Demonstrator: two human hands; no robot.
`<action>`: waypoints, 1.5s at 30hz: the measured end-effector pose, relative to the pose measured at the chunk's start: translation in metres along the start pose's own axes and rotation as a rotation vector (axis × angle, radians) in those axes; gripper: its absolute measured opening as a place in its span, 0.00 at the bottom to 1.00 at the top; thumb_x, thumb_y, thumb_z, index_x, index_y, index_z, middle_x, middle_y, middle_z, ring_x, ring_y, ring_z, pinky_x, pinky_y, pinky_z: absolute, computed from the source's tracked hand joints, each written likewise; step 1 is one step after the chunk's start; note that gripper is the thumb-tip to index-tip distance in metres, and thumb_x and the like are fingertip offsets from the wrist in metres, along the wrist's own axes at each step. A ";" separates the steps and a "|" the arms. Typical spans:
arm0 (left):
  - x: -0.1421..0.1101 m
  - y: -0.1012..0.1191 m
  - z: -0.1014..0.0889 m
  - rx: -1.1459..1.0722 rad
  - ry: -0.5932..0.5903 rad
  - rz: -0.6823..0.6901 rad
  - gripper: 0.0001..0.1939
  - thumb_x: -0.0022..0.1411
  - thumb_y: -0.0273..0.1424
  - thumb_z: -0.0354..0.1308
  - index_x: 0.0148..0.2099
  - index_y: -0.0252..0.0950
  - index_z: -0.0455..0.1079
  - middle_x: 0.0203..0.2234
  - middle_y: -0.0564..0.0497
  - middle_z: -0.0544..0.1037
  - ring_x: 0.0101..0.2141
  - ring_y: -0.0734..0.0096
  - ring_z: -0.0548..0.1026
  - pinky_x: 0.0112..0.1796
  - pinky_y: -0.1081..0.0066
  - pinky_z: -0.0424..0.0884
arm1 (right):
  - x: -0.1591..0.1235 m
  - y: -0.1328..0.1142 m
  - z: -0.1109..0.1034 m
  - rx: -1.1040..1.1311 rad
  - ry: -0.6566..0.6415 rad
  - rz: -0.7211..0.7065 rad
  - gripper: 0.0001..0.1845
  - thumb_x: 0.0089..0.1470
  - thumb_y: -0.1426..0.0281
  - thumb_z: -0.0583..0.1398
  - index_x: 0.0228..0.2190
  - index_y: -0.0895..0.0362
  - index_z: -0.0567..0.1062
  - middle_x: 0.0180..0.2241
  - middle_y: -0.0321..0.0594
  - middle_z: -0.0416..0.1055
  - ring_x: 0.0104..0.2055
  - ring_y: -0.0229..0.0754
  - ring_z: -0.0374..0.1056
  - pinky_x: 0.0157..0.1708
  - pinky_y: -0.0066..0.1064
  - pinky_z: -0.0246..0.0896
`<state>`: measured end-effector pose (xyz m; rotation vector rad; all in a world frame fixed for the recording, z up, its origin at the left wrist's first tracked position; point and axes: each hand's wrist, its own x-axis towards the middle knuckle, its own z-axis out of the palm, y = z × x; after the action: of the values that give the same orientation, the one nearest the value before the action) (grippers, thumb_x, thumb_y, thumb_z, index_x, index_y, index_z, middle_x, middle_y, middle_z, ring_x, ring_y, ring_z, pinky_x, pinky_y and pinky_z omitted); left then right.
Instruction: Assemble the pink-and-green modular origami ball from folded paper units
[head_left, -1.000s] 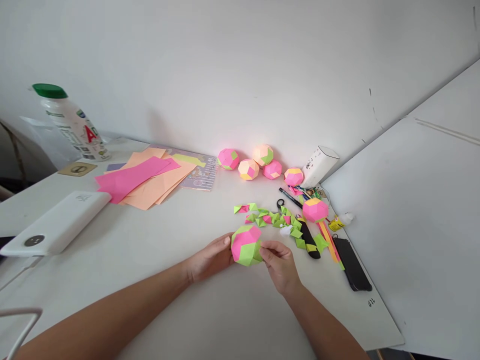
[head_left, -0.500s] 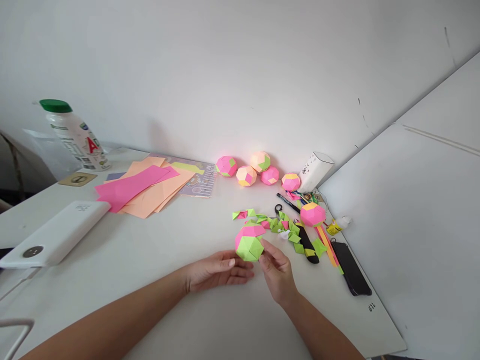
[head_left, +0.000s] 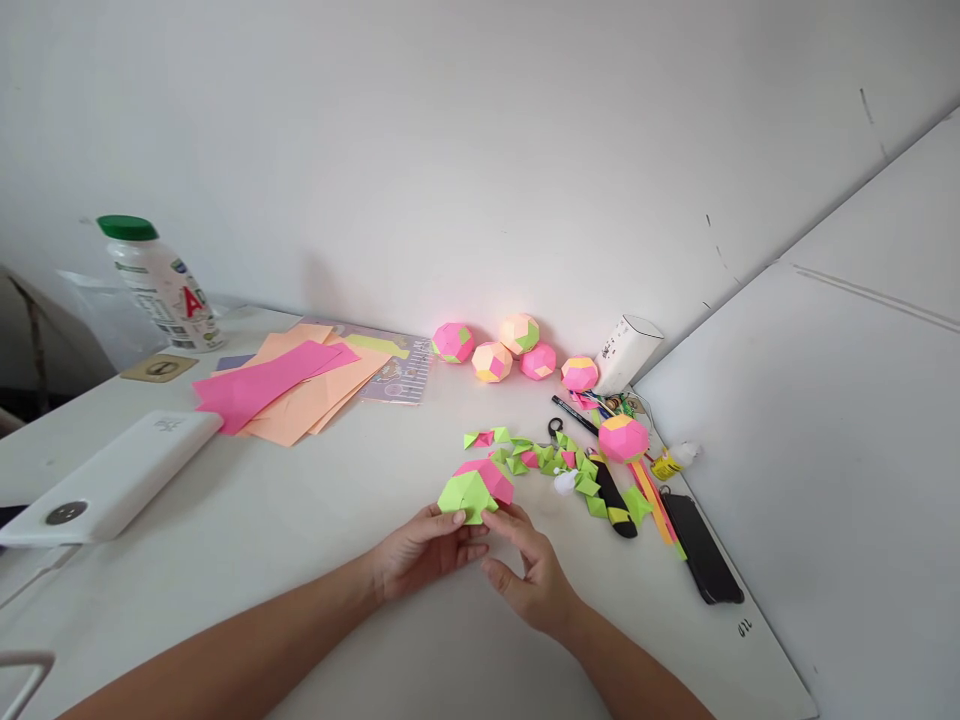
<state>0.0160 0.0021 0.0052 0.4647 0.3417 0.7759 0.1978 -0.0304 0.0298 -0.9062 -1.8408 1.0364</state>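
A partly built origami ball [head_left: 475, 490] of green and pink folded paper sits above the desk in front of me. My left hand [head_left: 426, 550] grips its lower edge, thumb in front and the other fingers beneath, partly hidden. My right hand [head_left: 531, 575] is at the ball's lower right; the extended fingers touch its edge while the thumb stands apart from it. Just behind the ball lie many small folded green paper pieces [head_left: 551, 460], a few of them pink. A finished pink and yellow paper ball [head_left: 624, 438] rests to their right.
Several finished paper balls [head_left: 452, 343] line the wall. Pink and peach paper sheets [head_left: 292, 375] lie left, near a white power bank [head_left: 112, 480] and a bottle [head_left: 161, 285]. On the right are a cutter [head_left: 613, 500], a glue bottle [head_left: 673, 460], a phone [head_left: 703, 545] and a white holder [head_left: 628, 355].
The paper ball has moved left and been turned, its green side now leftward. My left hand has taken hold of it, and my right thumb has come off it.
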 end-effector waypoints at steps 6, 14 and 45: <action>-0.001 0.000 0.004 -0.016 0.003 0.010 0.11 0.56 0.28 0.63 0.43 0.34 0.72 0.39 0.46 0.76 0.39 0.67 0.72 0.43 0.67 0.66 | 0.001 0.002 0.002 -0.090 -0.067 -0.101 0.30 0.48 0.75 0.61 0.54 0.48 0.68 0.51 0.41 0.71 0.57 0.49 0.60 0.58 0.46 0.52; -0.002 -0.003 0.000 -0.032 -0.015 -0.007 0.10 0.57 0.25 0.61 0.43 0.34 0.72 0.35 0.47 0.76 0.36 0.70 0.72 0.40 0.71 0.68 | 0.005 -0.004 0.004 -0.109 -0.009 -0.221 0.25 0.49 0.74 0.59 0.49 0.49 0.73 0.43 0.41 0.76 0.48 0.48 0.69 0.51 0.43 0.59; 0.007 0.006 -0.003 -0.162 0.196 0.071 0.04 0.56 0.21 0.62 0.33 0.31 0.69 0.27 0.51 0.77 0.30 0.69 0.78 0.37 0.69 0.74 | 0.029 0.047 -0.012 -0.797 0.374 -0.163 0.15 0.55 0.77 0.50 0.33 0.57 0.76 0.32 0.46 0.73 0.40 0.48 0.67 0.42 0.43 0.65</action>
<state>0.0155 0.0119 0.0044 0.2505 0.4422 0.9135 0.2055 0.0172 0.0007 -1.2654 -1.9569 -0.0206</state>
